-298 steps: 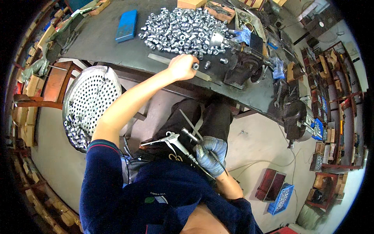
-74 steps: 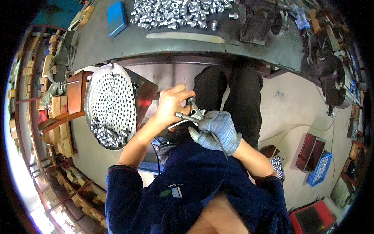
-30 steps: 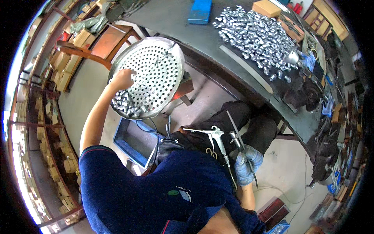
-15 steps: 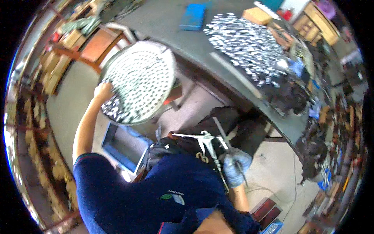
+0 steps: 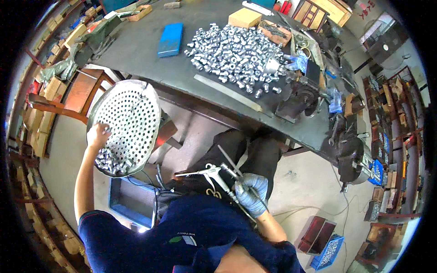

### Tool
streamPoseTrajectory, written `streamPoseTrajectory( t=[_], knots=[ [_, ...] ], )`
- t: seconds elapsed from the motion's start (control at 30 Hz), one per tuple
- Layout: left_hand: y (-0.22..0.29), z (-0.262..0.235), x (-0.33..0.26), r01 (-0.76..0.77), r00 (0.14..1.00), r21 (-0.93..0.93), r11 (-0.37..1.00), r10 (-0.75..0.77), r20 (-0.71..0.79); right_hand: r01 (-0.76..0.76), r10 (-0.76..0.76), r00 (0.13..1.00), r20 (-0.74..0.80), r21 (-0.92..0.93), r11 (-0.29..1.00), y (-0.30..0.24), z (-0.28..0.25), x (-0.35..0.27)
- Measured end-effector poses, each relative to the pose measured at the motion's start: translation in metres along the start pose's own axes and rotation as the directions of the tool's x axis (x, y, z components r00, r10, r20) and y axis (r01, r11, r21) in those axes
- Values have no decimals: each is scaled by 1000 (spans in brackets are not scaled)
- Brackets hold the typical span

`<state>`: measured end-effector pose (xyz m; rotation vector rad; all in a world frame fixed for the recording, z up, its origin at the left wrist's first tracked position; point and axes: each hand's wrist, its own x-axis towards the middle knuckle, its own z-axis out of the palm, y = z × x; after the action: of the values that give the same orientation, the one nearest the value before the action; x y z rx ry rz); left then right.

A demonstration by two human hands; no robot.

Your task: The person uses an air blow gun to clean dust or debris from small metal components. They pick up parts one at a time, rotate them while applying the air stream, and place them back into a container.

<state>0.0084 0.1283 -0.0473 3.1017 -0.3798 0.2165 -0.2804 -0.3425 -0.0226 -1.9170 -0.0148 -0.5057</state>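
My bare left hand reaches out to the left and rests on the lower left of a round perforated metal basket, just above a heap of small shiny metal parts lying in it. My right hand, in a blue-grey glove, sits over my lap and grips the handle of a metal air blow gun together with a thin rod. The gun's nozzle points left.
A dark workbench in front carries a big pile of shiny metal parts, a blue flat box, a cardboard box, a steel ruler and a black vise-like machine. A blue crate sits on the floor below the basket.
My left hand has slid down the basket toward the heap of parts. The view has swung so the bench fills more of the top. The right hand keeps hold of the blow gun.
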Motion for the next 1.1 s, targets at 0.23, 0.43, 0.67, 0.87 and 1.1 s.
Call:
streamPoseTrajectory(
  t=[0.23,0.43,0.67,0.87,1.1],
  knots=[
    [235,-96,-4,24,824,-840,542,466,323,95,-93,995,28,-109,989,-8,3,12],
    [314,-87,-19,-326,588,-924,199,808,-34,89,-90,996,-17,-69,994,-12,-2,16],
    [326,-88,-27,-338,624,-899,278,782,7,20,-20,1000,5,-78,997,-12,-3,21],
    [338,-95,-35,-608,565,-729,313,816,-121,37,-31,999,42,-149,988,-6,2,23],
    [331,-77,-22,-177,632,-947,268,768,100,23,-24,1000,-10,-105,994,-2,-1,20]
  ],
)
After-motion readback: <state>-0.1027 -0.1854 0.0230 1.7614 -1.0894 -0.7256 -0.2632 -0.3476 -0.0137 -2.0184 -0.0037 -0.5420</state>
